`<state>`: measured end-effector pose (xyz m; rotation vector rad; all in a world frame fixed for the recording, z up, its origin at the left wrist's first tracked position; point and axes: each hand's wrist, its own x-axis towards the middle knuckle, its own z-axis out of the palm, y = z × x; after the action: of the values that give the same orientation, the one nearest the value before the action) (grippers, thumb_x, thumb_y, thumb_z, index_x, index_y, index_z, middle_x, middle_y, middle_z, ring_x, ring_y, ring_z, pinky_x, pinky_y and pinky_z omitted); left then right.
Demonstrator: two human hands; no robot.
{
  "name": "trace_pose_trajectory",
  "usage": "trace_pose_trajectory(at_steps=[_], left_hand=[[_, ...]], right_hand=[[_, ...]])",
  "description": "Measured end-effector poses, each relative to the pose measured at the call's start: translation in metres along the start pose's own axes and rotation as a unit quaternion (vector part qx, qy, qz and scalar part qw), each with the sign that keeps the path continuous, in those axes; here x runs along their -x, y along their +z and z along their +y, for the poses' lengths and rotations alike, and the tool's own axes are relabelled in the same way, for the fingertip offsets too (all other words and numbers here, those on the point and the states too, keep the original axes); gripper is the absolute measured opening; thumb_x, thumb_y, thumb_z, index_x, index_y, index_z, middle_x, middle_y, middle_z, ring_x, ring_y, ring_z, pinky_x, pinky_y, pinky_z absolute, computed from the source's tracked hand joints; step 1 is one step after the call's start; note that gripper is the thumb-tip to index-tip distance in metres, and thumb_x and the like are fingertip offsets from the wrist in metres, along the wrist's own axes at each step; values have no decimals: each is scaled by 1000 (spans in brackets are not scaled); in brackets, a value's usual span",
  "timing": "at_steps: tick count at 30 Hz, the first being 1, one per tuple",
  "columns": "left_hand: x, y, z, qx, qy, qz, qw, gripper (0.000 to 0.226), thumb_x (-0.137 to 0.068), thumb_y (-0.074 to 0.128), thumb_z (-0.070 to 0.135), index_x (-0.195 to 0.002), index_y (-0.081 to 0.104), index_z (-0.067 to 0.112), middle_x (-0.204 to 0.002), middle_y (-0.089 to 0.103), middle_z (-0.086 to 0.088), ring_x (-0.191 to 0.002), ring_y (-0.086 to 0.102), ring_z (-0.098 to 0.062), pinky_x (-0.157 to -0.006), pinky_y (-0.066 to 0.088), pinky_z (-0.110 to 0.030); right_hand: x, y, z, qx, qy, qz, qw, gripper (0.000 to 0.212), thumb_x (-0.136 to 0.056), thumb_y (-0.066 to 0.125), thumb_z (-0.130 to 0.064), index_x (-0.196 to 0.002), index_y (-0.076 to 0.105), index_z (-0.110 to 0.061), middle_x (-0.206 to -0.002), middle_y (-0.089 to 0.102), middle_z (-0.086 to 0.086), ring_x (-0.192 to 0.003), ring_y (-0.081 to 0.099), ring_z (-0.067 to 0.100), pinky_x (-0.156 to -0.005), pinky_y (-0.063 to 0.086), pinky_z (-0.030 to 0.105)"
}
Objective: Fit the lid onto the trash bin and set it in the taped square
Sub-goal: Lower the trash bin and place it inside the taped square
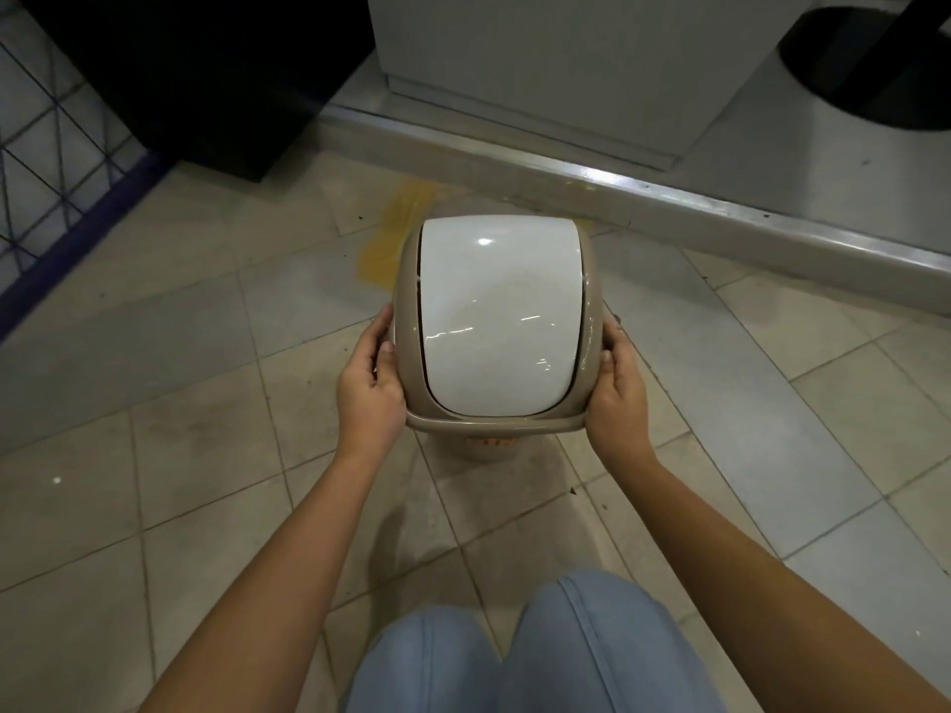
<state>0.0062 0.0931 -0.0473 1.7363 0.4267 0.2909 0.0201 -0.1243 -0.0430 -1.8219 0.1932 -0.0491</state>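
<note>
A beige trash bin lid [496, 422] with a glossy white swing flap [499, 316] sits on top of the bin, whose beige body [486, 447] shows only as a small part below the lid's near rim. My left hand [368, 388] grips the lid's left side and my right hand [615, 388] grips its right side. Yellow tape [399, 223] marks the tiled floor just behind and left of the bin; the bin hides most of it.
A raised grey step [669, 198] runs across behind the bin, with a white cabinet [566, 69] on it. A dark unit [180, 69] and a blue wire rack [46, 162] stand at the left. My knees in blue jeans [540, 656] are at the bottom.
</note>
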Motion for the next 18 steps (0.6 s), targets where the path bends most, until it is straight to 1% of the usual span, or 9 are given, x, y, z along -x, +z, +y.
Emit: trace_pose_trajectory(at_steps=[2, 4, 8, 10, 11, 14, 15, 16, 18], left_hand=[[-3, -1, 3, -14, -7, -3, 1000, 40, -99, 35, 12, -137, 47, 19, -138, 54, 1, -128, 48, -11, -109, 37, -26], [-5, -2, 7, -25, -14, 1, 1000, 40, -99, 36, 11, -137, 46, 20, -137, 54, 2, -126, 48, -8, -107, 37, -20], [-14, -4, 12, -63, -27, -3, 998, 42, -99, 36, 13, -139, 44, 23, -136, 53, 6, -120, 47, -2, -98, 35, -11], [-19, -4, 10, -66, -23, 4, 998, 42, -100, 35, 13, -139, 44, 23, -136, 53, 6, -120, 47, -2, -95, 34, -5], [-21, -4, 9, -68, -22, 5, 997, 42, -100, 35, 13, -139, 44, 24, -136, 53, 5, -121, 47, -4, -95, 35, -5], [-30, -7, 7, -64, -15, -1, 998, 41, -100, 34, 15, -138, 45, 27, -135, 54, 6, -122, 49, -8, -99, 37, -17], [-33, -8, 7, -61, -11, -7, 998, 41, -100, 34, 15, -138, 45, 28, -135, 54, 6, -122, 49, -8, -99, 37, -19], [-36, -9, 6, -57, -5, -16, 998, 41, -100, 34, 16, -137, 45, 28, -134, 54, 7, -121, 50, -7, -98, 38, -18], [-42, -12, 7, -61, 1, -32, 998, 40, -101, 34, 18, -137, 45, 29, -131, 54, 11, -118, 50, -4, -93, 38, -12]], right_hand=[[-5, 2, 1, 7, 9, -6, 1000, 45, -101, 27, -19, -144, 37, -18, -143, 49, 2, -133, 45, 16, -112, 39, 41], [-9, 2, -1, 14, 17, -17, 1000, 46, -100, 27, -23, -144, 37, -21, -143, 50, 2, -133, 46, 17, -111, 39, 45], [-21, 8, -9, 13, 42, -17, 999, 43, -102, 27, -19, -144, 38, -23, -143, 50, 2, -132, 47, 17, -111, 40, 44], [-28, 13, -12, 11, 38, -14, 999, 43, -102, 28, -18, -143, 40, -23, -141, 52, 2, -130, 48, 16, -110, 41, 43], [-30, 15, -13, 10, 35, -10, 999, 43, -102, 28, -18, -142, 41, -22, -141, 53, 2, -130, 48, 16, -110, 41, 42], [-34, 22, -15, 14, 23, -4, 1000, 42, -102, 28, -16, -141, 43, -18, -141, 53, 4, -130, 47, 17, -111, 40, 38], [-36, 23, -16, 18, 15, -5, 1000, 42, -102, 29, -15, -141, 44, -17, -141, 52, 4, -130, 47, 18, -111, 39, 36], [-38, 24, -17, 24, 5, -6, 1000, 41, -102, 29, -14, -140, 44, -16, -140, 52, 5, -130, 47, 18, -110, 39, 35], [-42, 24, -18, 41, -7, -18, 999, 41, -102, 30, -14, -139, 46, -14, -140, 53, 6, -129, 47, 17, -110, 39, 34]])
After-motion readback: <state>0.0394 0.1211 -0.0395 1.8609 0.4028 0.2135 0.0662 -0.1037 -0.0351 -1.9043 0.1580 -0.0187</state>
